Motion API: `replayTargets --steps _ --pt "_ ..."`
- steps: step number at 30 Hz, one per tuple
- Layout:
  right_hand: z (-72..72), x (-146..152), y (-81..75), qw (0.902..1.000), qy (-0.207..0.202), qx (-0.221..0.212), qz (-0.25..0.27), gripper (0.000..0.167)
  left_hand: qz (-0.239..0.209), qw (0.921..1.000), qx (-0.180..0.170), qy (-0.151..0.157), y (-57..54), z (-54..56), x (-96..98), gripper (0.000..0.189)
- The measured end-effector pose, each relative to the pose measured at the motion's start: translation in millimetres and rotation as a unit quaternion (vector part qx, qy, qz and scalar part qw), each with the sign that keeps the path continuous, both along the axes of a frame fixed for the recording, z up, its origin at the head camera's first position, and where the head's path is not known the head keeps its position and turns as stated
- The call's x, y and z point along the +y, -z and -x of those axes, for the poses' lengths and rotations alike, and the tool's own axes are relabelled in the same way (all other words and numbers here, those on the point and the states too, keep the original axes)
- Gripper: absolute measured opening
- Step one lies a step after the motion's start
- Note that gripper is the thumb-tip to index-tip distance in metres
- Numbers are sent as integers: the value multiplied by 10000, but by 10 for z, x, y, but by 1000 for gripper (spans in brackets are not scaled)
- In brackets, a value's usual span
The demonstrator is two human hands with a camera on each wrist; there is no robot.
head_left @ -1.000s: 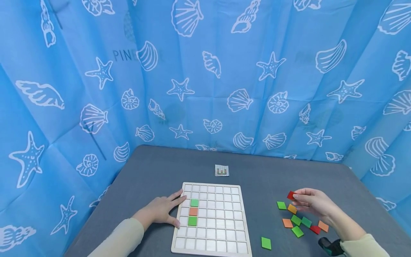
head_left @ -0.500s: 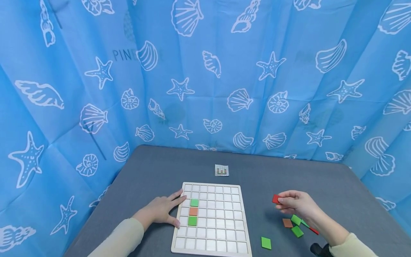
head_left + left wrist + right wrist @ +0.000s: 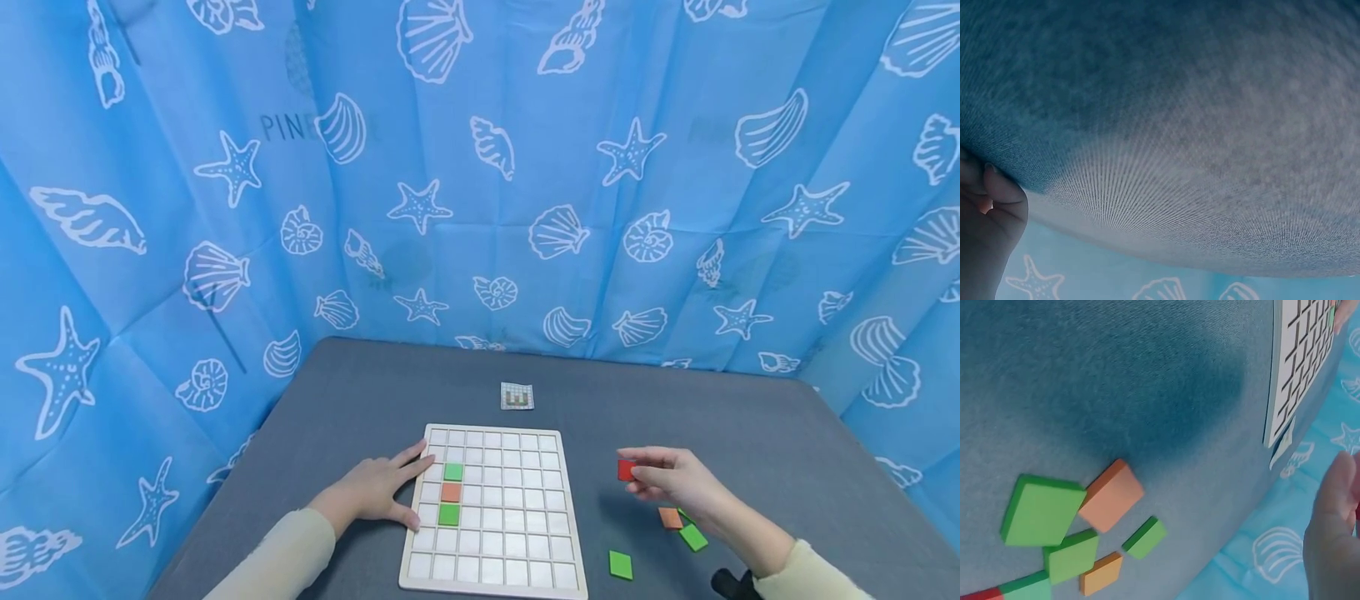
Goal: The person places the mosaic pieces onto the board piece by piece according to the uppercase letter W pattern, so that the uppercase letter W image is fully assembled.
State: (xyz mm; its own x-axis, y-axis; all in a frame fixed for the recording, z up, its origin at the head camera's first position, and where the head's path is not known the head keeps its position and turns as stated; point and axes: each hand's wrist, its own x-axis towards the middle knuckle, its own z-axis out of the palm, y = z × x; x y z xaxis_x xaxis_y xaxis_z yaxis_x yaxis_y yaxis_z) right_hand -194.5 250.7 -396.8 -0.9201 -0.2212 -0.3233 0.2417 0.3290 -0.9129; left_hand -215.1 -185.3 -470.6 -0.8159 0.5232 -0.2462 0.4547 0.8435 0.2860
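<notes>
My right hand (image 3: 675,481) pinches a red square tile (image 3: 626,470) between thumb and fingers, held over the table to the right of the board. Spread fingers of my left hand (image 3: 375,490) rest on the left edge of a white grid board (image 3: 517,593). One column of the board bears a light green tile (image 3: 453,472), an orange tile (image 3: 452,492) and a green tile (image 3: 448,515). In the right wrist view, the right hand (image 3: 1335,531) shows at the right edge, with the red tile mostly hidden.
Loose tiles lie right of the board, among them a green tile (image 3: 1044,511), an orange tile (image 3: 1112,495) and a red tile (image 3: 984,595). A single green tile (image 3: 620,565) lies nearer the board. Behind the board is a small printed pattern card (image 3: 517,397). A blue shell-print curtain (image 3: 480,167) surrounds the table.
My right hand has moved left with the red tile, away from the loose tiles and closer to the board. The left hand stays on the board's edge.
</notes>
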Motion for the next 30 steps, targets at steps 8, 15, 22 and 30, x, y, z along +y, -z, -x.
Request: replayTargets --steps 8,15,22,30 --pt "14 -171 19 9995 241 -103 -158 29 16 10000 -2 -41 -15 -19 7 101" --pt "40 -244 43 9997 -211 -132 11 24 -52 10000 -14 -29 -19 -24 -1 100" --pt "40 -338 77 9961 -870 -96 79 40 -23 10000 -25 -26 -35 -30 1 100" --pt "72 -460 126 9980 -590 -201 -57 26 28 9999 -86 -69 -33 -22 3 100"
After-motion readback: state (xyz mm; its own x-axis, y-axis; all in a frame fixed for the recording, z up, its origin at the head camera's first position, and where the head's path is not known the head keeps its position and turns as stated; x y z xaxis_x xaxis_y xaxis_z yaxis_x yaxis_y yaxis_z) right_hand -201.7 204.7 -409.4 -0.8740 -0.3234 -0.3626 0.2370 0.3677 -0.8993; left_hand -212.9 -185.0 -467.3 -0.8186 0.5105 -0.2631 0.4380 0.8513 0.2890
